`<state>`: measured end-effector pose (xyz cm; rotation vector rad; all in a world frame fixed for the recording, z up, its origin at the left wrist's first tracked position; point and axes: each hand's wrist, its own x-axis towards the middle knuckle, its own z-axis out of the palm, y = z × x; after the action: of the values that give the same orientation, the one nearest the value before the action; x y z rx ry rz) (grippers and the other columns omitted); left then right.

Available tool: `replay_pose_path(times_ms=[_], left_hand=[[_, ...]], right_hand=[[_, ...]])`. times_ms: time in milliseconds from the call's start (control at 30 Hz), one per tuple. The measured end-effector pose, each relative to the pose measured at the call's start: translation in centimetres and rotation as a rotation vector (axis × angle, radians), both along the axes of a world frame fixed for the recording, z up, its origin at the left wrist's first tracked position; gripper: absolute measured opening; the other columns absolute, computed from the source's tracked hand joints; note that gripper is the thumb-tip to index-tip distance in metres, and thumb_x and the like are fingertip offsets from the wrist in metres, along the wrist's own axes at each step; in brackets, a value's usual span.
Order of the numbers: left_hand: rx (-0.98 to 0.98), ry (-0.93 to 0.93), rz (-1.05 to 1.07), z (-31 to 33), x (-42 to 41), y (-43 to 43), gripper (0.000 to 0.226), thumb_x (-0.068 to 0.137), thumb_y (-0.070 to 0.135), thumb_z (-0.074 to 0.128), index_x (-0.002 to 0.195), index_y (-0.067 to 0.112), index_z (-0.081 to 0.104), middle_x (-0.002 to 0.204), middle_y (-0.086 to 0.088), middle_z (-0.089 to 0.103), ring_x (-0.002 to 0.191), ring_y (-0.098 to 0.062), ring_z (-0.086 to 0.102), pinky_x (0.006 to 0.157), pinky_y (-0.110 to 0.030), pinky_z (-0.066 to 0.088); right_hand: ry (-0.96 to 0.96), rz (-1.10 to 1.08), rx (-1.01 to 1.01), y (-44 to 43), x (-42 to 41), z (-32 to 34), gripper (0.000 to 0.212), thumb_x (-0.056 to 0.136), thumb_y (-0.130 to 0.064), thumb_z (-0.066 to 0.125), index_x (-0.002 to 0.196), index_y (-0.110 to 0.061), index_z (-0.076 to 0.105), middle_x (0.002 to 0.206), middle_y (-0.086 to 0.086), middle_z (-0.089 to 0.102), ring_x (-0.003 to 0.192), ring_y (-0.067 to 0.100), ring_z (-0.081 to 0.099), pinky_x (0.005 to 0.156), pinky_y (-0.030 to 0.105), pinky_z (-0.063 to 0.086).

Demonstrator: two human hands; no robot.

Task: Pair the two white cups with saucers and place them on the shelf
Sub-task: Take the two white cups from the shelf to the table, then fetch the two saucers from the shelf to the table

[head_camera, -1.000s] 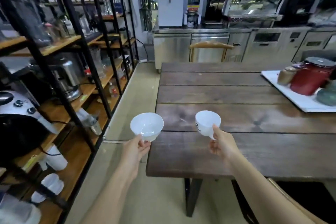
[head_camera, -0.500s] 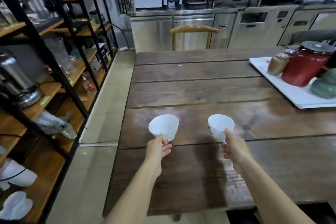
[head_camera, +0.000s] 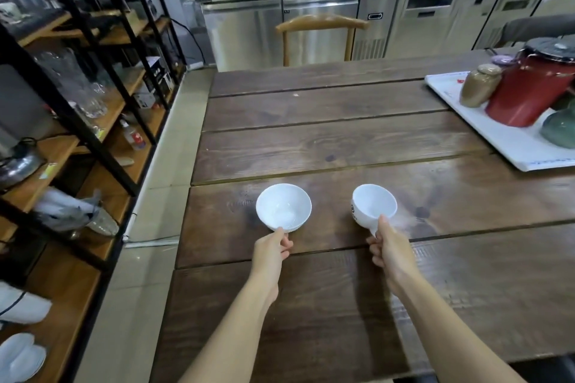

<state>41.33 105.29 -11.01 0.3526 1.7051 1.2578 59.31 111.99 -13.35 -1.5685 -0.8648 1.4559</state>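
Note:
I hold two white cups over the dark wooden table (head_camera: 326, 140). My left hand (head_camera: 270, 250) grips the left white cup (head_camera: 283, 207) by its near side. My right hand (head_camera: 387, 253) pinches the handle of the right white cup (head_camera: 373, 205), which has a small dark logo on its side. Both cups are empty, mouths up and tilted slightly toward me; whether they touch the tabletop I cannot tell. White saucer-like dishes (head_camera: 20, 356) lie on the lowest board of the shelf (head_camera: 102, 115) at far left.
A white tray (head_camera: 510, 146) at the table's right carries a red pot (head_camera: 529, 90), a brown jar (head_camera: 479, 85) and a green vessel (head_camera: 560, 130). A wooden chair (head_camera: 320, 26) stands at the far end. The black-framed shelf holds glassware, a kettle and bottles.
The view has swung from the shelf toward the table. Both hands have carried the cups rightward, from past the table's left edge to over the planks.

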Motion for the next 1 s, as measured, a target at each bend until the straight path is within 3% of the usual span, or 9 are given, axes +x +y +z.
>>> replay_pose_path(times_ms=[167, 300, 433, 600, 667, 733, 800, 900, 1000], left_hand=[[0.003, 0.048, -0.057, -1.3, -0.4, -0.5, 0.041, 0.096, 0.02, 0.042, 0.057, 0.008, 0.047, 0.088, 0.002, 0.061, 0.105, -0.022, 0.058, 0.095, -0.038, 0.047], [0.024, 0.095, -0.089, -1.5, -0.6, -0.8, 0.038, 0.095, 0.024, 0.045, 0.062, 0.008, 0.052, 0.094, -0.003, 0.065, 0.101, -0.022, 0.061, 0.091, -0.039, 0.05], [0.042, 0.049, -0.093, -1.4, -0.9, -1.3, 0.027, 0.094, 0.032, 0.048, 0.08, 0.01, 0.056, 0.102, -0.008, 0.064, 0.094, -0.023, 0.065, 0.085, -0.038, 0.052], [0.015, 0.005, -0.153, -0.6, -1.9, -2.3, 0.021, 0.091, 0.039, 0.052, 0.095, 0.019, 0.056, 0.105, -0.004, 0.064, 0.091, -0.021, 0.067, 0.076, -0.033, 0.055], [-0.004, 0.046, -0.178, 0.0, -2.4, -3.0, 0.023, 0.09, 0.041, 0.053, 0.102, 0.021, 0.054, 0.102, 0.0, 0.063, 0.089, -0.02, 0.067, 0.071, -0.031, 0.055], [-0.012, 0.116, -0.162, 0.8, -3.1, -4.1, 0.025, 0.09, 0.043, 0.053, 0.105, 0.023, 0.053, 0.1, 0.002, 0.062, 0.087, -0.018, 0.066, 0.068, -0.03, 0.054], [-0.003, 0.215, -0.128, 1.5, -4.2, -5.6, 0.028, 0.089, 0.044, 0.053, 0.107, 0.023, 0.054, 0.103, 0.0, 0.062, 0.088, -0.015, 0.064, 0.073, -0.03, 0.053], [-0.012, 0.418, -0.106, 2.8, -6.5, -8.9, 0.039, 0.087, 0.047, 0.053, 0.114, 0.02, 0.056, 0.108, 0.001, 0.062, 0.096, -0.015, 0.06, 0.086, -0.034, 0.047], [-0.051, 0.568, -0.081, 4.6, -9.7, -13.9, 0.047, 0.085, 0.049, 0.054, 0.12, 0.018, 0.056, 0.112, 0.0, 0.062, 0.101, -0.018, 0.057, 0.091, -0.035, 0.045]], right_hand=[[0.038, 0.003, -0.028, -0.2, 0.4, -0.8, 0.034, 0.094, -0.038, 0.042, 0.07, -0.015, 0.049, 0.075, 0.008, 0.053, 0.046, 0.01, 0.031, 0.03, 0.013, 0.021], [-0.015, 0.051, -0.055, -0.3, 0.8, -0.6, 0.04, 0.093, -0.043, 0.043, 0.068, -0.012, 0.048, 0.08, 0.008, 0.06, 0.044, 0.011, 0.035, 0.032, 0.015, 0.022], [-0.076, 0.137, -0.135, -0.2, 1.4, 0.2, 0.046, 0.091, -0.051, 0.04, 0.076, -0.01, 0.052, 0.085, 0.011, 0.065, 0.041, 0.014, 0.043, 0.037, 0.016, 0.029], [-0.207, 0.148, -0.141, -0.5, 2.3, 1.5, 0.043, 0.09, -0.054, 0.039, 0.089, -0.013, 0.054, 0.074, 0.013, 0.06, 0.039, 0.016, 0.041, 0.038, 0.017, 0.028], [-0.331, 0.095, -0.054, -0.9, 2.7, 2.3, 0.045, 0.09, -0.05, 0.038, 0.096, -0.008, 0.054, 0.074, 0.012, 0.059, 0.048, 0.021, 0.048, 0.042, 0.024, 0.034], [-0.57, 0.067, 0.057, -1.5, 2.6, 3.4, 0.048, 0.09, -0.049, 0.037, 0.103, -0.006, 0.051, 0.094, 0.016, 0.063, 0.078, 0.034, 0.059, 0.063, 0.036, 0.042], [-0.743, 0.091, 0.175, -2.5, 1.4, 4.9, 0.05, 0.089, -0.051, 0.039, 0.115, -0.009, 0.047, 0.113, 0.019, 0.061, 0.103, 0.037, 0.056, 0.078, 0.042, 0.039], [-0.844, 0.26, 0.347, -5.0, -2.2, 7.3, 0.063, 0.084, -0.058, 0.045, 0.132, -0.017, 0.038, 0.122, 0.015, 0.058, 0.111, 0.036, 0.053, 0.084, 0.044, 0.041], [-0.904, 0.469, 0.495, -8.6, -7.2, 9.1, 0.067, 0.083, -0.06, 0.046, 0.136, -0.021, 0.035, 0.126, 0.013, 0.055, 0.114, 0.034, 0.051, 0.089, 0.045, 0.041]])
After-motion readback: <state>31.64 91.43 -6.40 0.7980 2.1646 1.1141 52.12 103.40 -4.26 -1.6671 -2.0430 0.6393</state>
